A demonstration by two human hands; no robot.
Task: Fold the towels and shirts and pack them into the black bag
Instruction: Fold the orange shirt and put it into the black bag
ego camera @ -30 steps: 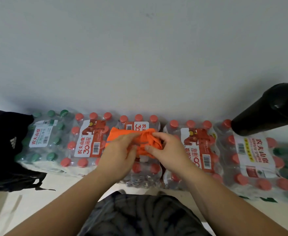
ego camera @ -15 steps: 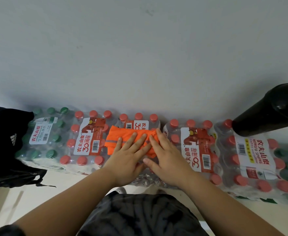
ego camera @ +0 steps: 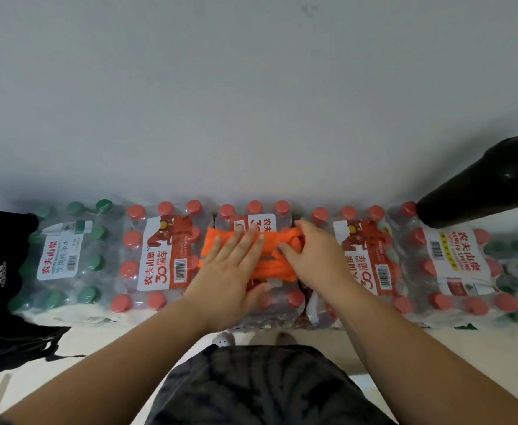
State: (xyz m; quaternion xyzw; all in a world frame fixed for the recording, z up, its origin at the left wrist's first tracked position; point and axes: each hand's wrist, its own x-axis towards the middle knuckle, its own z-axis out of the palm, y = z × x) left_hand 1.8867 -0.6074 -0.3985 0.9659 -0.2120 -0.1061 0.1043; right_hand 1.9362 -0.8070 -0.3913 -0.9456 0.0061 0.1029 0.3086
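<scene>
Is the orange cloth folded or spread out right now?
Folded: the orange cloth is a layered bundle on a pack of water bottles, the left hand pressing flat on it, the right hand gripping its bunched end.

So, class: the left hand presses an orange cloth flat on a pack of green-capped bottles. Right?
No. The head view shows the left hand pressing the orange cloth flat on a pack of red-capped bottles; the green-capped pack lies further left.

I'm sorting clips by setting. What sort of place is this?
Probably a storeroom or storage corner, not a laundry room: shrink-wrapped packs of bottled water line a bare white wall, and the orange cloth is being folded on top of them.
</scene>
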